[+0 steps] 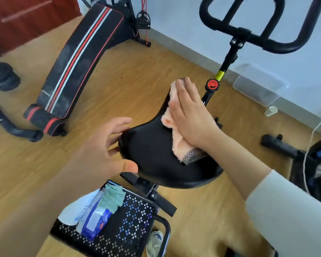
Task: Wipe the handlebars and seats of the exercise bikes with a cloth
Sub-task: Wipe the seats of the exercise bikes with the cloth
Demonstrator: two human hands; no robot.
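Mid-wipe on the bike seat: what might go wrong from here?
The peach fluffy cloth sits bunched under the flat right hand, so it may miss the left half of the black padded bike seat, where the left hand grips the edge. Near the seat's narrow nose, the cloth might slide off onto the wooden floor. The black tubular handlebars ahead could get skipped.

Most of the cloth is buried under the flat right hand, and the cloth itself covers the narrow front of the seat. The handlebars run off the top edge. The left hand is blurred. Print on the wipes pack is smeared, and the yellow sticker is too small to read.
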